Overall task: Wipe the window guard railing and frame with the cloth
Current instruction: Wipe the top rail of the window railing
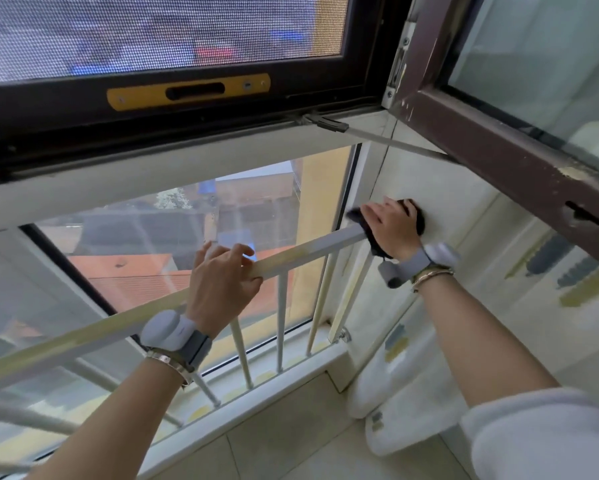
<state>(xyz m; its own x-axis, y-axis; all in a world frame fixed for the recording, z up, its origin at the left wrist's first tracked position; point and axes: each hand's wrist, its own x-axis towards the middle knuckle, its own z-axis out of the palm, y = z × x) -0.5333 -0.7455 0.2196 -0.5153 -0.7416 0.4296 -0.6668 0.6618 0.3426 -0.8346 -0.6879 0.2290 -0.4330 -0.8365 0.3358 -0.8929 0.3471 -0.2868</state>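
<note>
Left hand [222,282] fingers [237,252] curled over the top rail [301,252] of the white railing. Right hand [391,225] spread flat, pressing the dark cloth [374,240] at the rail's wall end. Overhead, open brown window sash [499,143] jutting inward; yellow handle plate [187,91] on the screen frame. Toilet [402,403] below right.

Soft daylight enters through the window glass [187,237]; shadows are faint, and above it the mesh screen [152,29] blurs, edges bowing.
</note>
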